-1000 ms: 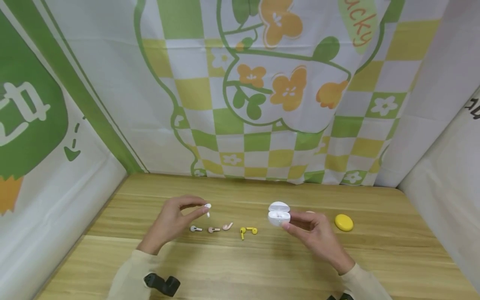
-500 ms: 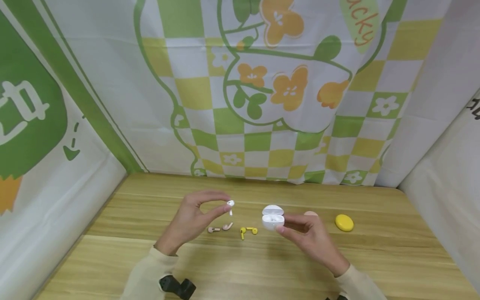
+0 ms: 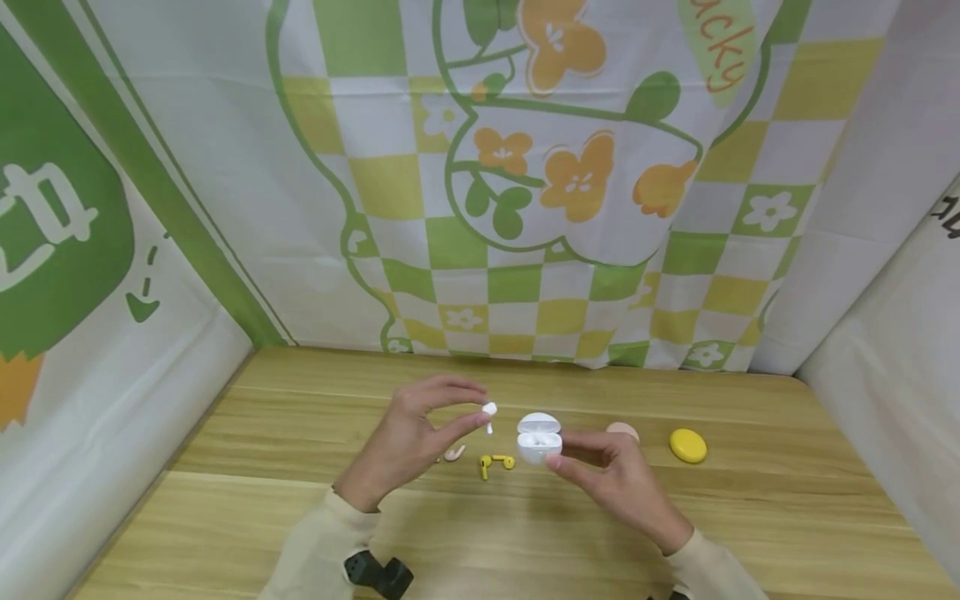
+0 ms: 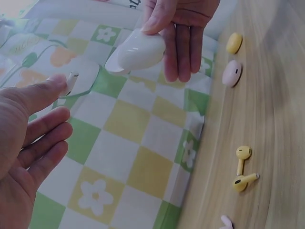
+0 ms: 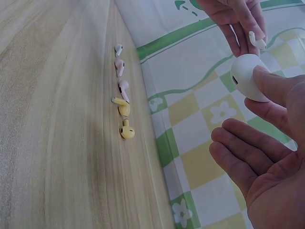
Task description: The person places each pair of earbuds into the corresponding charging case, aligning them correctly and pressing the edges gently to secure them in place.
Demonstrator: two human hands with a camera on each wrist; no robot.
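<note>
Between thumb and fingertip, my left hand (image 3: 408, 437) pinches a white earbud (image 3: 490, 409), its stem pointing down. Just to the right, my right hand (image 3: 618, 483) grips a white earbud case (image 3: 537, 451) with its lid raised. Earbud and case are a short gap apart, both above the table. In the right wrist view the case (image 5: 246, 76) shows its rounded back, and the held earbud (image 5: 257, 41) appears beyond it. A second white earbud (image 5: 118, 49) lies on the table, hidden behind my left hand in the head view.
Two yellow earbuds (image 3: 485, 465) lie on the wooden table (image 3: 480, 542). Beside them are two pink earbuds (image 5: 124, 89), one mostly covered by the left hand in the head view. A pink case (image 3: 622, 431) and a yellow case (image 3: 687, 446) sit to the right. Patterned cloth (image 3: 525, 283) hangs behind.
My left hand has carried the white earbud rightward, closer to the case. My right hand has brought the open case slightly left, uncovering the pink case behind it.
</note>
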